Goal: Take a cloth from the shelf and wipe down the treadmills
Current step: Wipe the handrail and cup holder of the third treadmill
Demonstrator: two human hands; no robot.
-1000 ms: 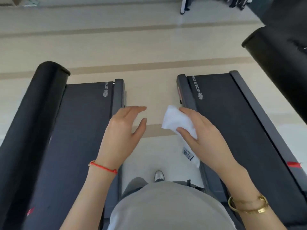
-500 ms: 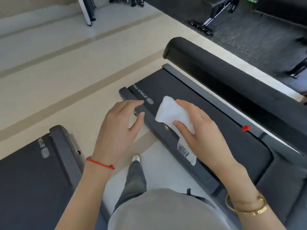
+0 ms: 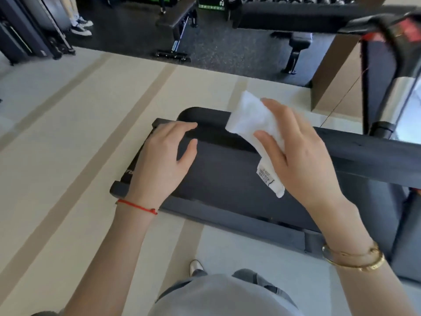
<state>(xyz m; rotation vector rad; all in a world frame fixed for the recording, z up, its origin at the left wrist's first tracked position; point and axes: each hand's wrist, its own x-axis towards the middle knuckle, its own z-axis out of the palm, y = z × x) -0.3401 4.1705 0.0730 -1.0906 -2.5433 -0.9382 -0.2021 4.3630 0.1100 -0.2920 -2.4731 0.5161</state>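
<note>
Pale flooring is filling the view at nine o'clock. At centre, the left hand (image 3: 160,160) is hovering, fingers relaxed and holding nothing, over a dark treadmill (image 3: 227,181). Toward two o'clock, the right hand (image 3: 303,160) is pinching a folded white cloth (image 3: 251,123) above the treadmill's black handrail (image 3: 364,156). Fetching the cloth looks done; wiping seems yet to begin.

1. The digits "24" are read in white on a green and black box (image 3: 210,2) at the top edge.
2. Small print is seen on the white cloth's tag (image 3: 265,176), too blurred to be read.
3. White lettering on the treadmill's end (image 3: 129,172) is mostly hidden and unreadable.
</note>
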